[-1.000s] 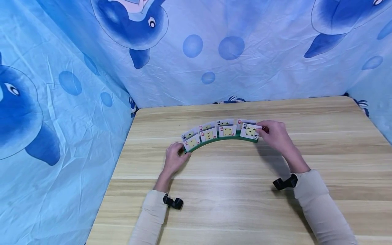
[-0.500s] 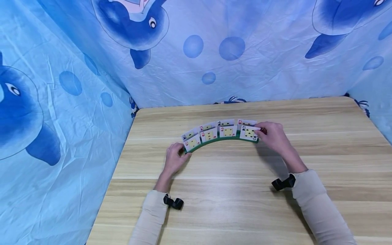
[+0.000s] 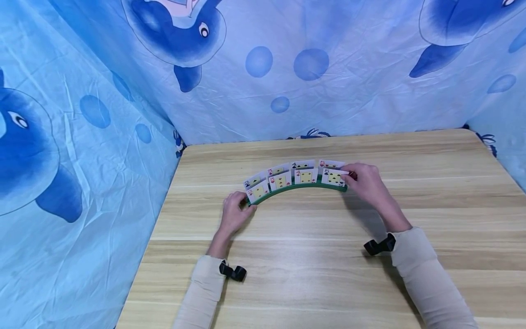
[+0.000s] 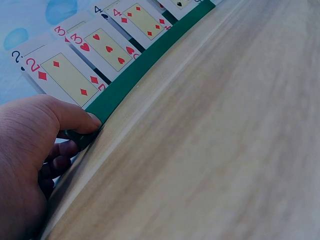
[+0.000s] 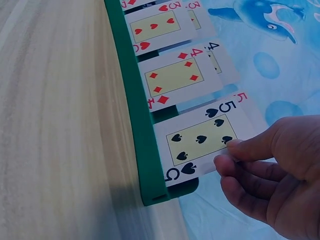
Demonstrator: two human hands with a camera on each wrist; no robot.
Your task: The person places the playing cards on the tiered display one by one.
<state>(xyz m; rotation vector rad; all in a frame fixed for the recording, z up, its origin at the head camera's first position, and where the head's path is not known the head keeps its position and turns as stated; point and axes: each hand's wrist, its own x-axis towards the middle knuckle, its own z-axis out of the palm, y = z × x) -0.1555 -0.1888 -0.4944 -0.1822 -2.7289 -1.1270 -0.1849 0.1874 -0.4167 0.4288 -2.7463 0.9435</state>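
A green curved card holder [image 3: 304, 186] lies on the table with playing cards standing in two rows. My left hand [image 3: 234, 212] grips its left end, thumb on the front edge and fingers curled beneath or behind. My right hand [image 3: 365, 180] pinches the five of spades [image 5: 200, 142] by its outer edge; the card's lower edge sits in the front slot at the right end. Left of it in front stand the four of diamonds [image 5: 172, 80], three of hearts [image 4: 107, 48] and two of diamonds [image 4: 65, 75]. A second row, partly hidden, stands behind.
The wooden table [image 3: 296, 256] reaches to blue curtains [image 3: 287, 82] printed with whales at the back and sides. Black wrist cameras sit on both sleeves, one [image 3: 233, 271] left and one [image 3: 380, 245] right.
My right hand has brought the five of spades slightly down and left into the holder's front slot, then stayed almost still. The left hand keeps its place on the holder.
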